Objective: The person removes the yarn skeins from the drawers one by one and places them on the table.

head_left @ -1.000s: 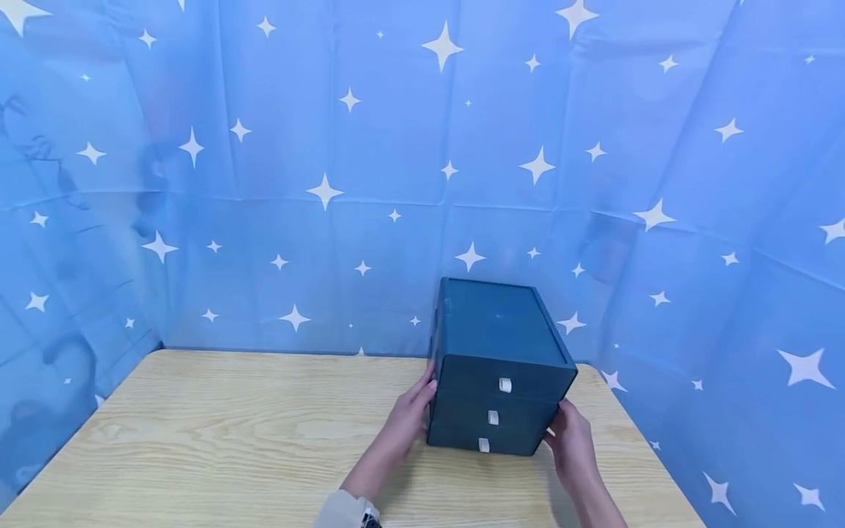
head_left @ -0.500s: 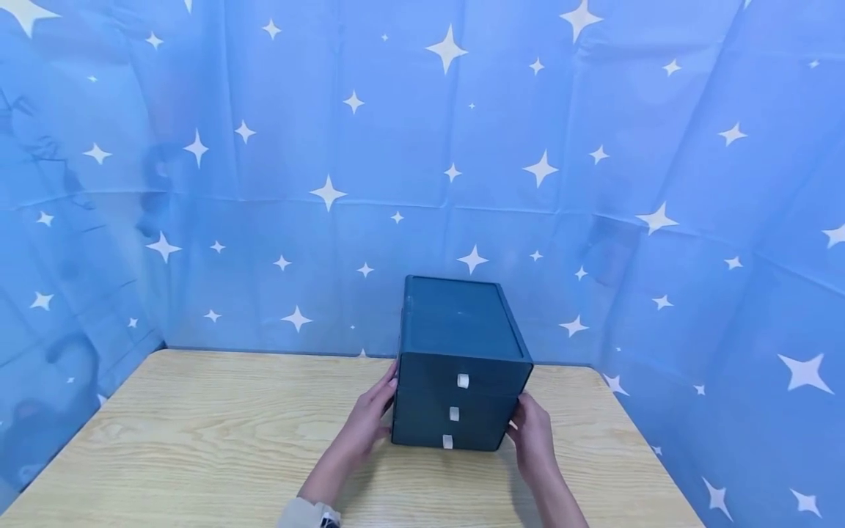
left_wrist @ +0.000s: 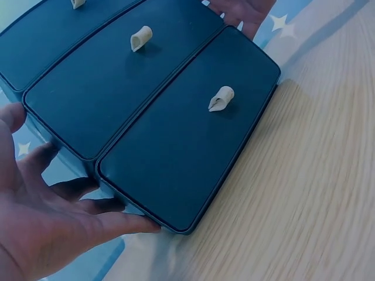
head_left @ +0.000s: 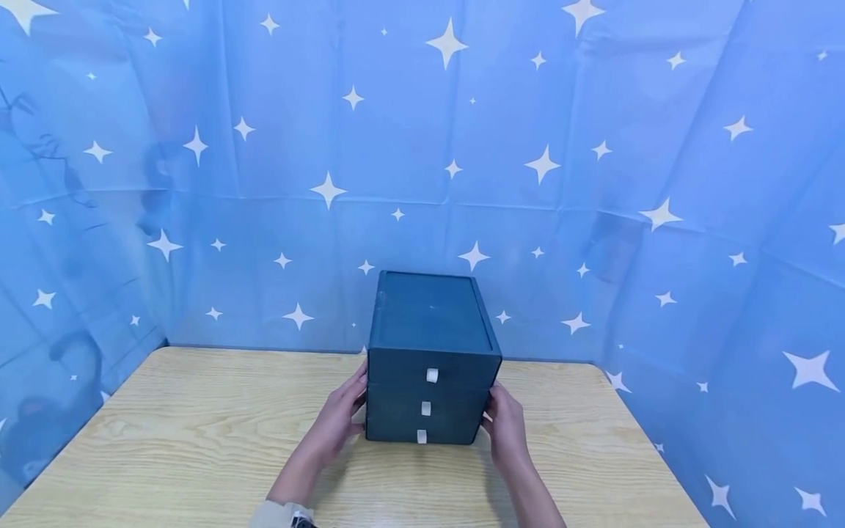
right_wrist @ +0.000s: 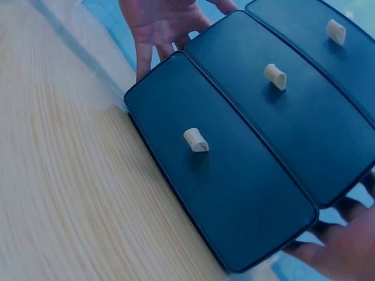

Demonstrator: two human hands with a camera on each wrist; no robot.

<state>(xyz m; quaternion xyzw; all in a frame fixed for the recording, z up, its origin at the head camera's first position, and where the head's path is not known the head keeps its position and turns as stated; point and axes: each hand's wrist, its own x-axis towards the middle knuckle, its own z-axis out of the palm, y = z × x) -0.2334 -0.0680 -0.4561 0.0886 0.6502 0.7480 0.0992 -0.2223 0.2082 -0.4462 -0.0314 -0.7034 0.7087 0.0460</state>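
A dark teal three-drawer storage box (head_left: 429,312) stands on the wooden table, its front facing me. Each drawer front carries a small whitish pull tab, the lowest tab (left_wrist: 222,98) showing near the table. My left hand (head_left: 335,419) presses the box's left side, fingers spread and extended, as the left wrist view shows. On the opposite side, my right hand (head_left: 507,427) touches the box with spread fingers, their tips partly hidden behind its front edge. In the right wrist view, the middle tab (right_wrist: 275,76) and the left palm beyond the box also show.
The light wooden table (head_left: 198,440) has rounded far corners. Directly behind its far edge hangs a blue curtain (head_left: 264,242) with white stars, which also closes in both sides. A watch (head_left: 302,521) sits on the left wrist below a pale sleeve.
Between both hands, the storage box has moved left across the table, from the right part toward the middle. The hands have kept their places on its sides.
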